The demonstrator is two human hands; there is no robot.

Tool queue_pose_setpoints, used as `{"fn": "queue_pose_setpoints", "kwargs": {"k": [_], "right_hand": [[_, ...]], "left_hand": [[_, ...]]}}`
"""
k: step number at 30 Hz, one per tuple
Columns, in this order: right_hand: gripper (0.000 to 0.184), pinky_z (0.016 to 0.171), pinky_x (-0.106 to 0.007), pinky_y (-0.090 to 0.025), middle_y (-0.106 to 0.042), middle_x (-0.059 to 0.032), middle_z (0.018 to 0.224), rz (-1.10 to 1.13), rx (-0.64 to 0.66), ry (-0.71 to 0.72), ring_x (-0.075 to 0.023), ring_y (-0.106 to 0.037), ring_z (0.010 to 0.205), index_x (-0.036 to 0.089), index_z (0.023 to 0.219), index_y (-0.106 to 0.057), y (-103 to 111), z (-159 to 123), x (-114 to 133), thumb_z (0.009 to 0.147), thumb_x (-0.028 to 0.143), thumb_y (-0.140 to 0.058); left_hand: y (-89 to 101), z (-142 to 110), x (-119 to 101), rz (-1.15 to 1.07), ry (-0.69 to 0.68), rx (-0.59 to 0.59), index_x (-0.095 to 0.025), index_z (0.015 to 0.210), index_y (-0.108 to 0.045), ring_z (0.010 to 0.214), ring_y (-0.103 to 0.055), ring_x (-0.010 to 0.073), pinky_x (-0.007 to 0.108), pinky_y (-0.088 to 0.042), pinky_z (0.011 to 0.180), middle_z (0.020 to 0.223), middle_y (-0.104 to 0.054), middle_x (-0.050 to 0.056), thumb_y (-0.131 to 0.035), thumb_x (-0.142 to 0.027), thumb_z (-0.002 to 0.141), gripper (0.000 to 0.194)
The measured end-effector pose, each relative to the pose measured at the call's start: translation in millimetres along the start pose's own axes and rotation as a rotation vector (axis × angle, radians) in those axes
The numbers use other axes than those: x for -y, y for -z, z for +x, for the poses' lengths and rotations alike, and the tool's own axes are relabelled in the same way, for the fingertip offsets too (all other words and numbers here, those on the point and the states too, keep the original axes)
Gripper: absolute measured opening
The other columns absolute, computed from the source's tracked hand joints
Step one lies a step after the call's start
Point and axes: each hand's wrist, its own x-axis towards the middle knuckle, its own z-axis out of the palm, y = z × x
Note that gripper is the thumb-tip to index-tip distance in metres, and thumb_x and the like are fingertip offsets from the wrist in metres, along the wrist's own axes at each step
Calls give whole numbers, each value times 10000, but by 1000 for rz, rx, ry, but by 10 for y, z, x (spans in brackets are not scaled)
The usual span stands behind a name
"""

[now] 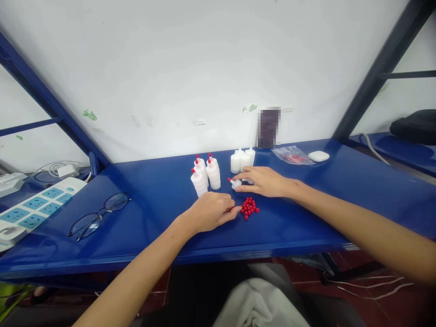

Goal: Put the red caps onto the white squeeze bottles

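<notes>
My right hand (pixel 264 180) grips a small white squeeze bottle (pixel 235 184), tilted to the left with a red cap on its nozzle. Below it, a loose pile of small red caps (pixel 250 207) lies on the blue table. My left hand (pixel 214 211) is at the pile's left edge, fingers curled and thumb close to them; a bit of red shows between them, apparently a cap. Behind the left hand several white bottles with red caps (pixel 213 175) stand upright in a group. Beyond my right hand are white bottles without red caps (pixel 244 159), partly hidden by it.
Eyeglasses (pixel 98 216) and a white power strip (pixel 41 206) lie on the left of the blue table (pixel 156 195). At the back right are a clear bag with red pieces (pixel 294 156), a white rounded object (pixel 319 156) and a blurred dark rectangle (pixel 268 128) against the wall.
</notes>
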Motion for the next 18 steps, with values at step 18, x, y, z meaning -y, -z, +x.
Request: {"fn": "queue_pose_setpoints", "kwargs": {"k": [18], "right_hand": [[501,670,-315,-337,-525,-24,695,348,-258,295,-158,-458,648,188,717,-512,28,-115,347,990,518,-253]], "left_hand": [[10,-6,-16,258,-119,-470,-179,633,-509,491,-408,97,268,-286,501,555,-488,-25,-400,-345,1033,447]]}}
